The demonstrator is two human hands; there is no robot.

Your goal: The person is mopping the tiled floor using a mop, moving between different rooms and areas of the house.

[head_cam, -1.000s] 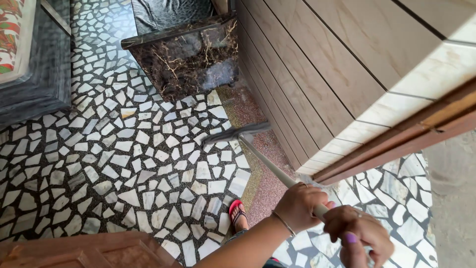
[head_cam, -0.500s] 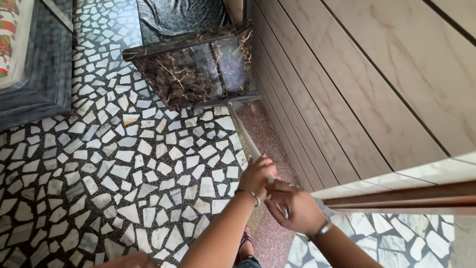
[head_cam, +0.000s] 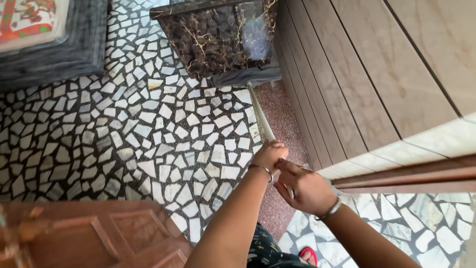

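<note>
hands meet just right of the frame's centre, both wrapped around one pale mop handle (head_cam: 261,121). left hand (head_cam: 270,155) sits higher on the shaft, fingers curled over it, a thin bangle at the wrist. right hand (head_cam: 303,188) closes around the shaft just below and to the right, touching the left hand, with a bracelet at its wrist too. the handle runs from the hands up toward the top centre of the frame, tilted, and ends in a grey mop head (head_cam: 248,77) that lies flat on the floor. that head is pressed against the foot of a dark marble block with golden veins (head_cam: 218,37) at the top centre, close to where the block meets the beige panelled wall (head_cam: 372,74) filling the upper right.

mosaic floor (head_cam: 124,129) of white broken chips set in black spreads across the left and middle; a speckled reddish strip (head_cam: 282,119) runs along the wall's base under the handle. upper left holds a dark stone slab (head_cam: 54,54) with a colourful patterned cloth (head_cam: 27,17) on top. a brown wooden carved door (head_cam: 94,235) fills the lower left corner. a red sandal (head_cam: 308,255) shows at the bottom edge, right of centre, beside dark patterned clothing (head_cam: 265,250).
</note>
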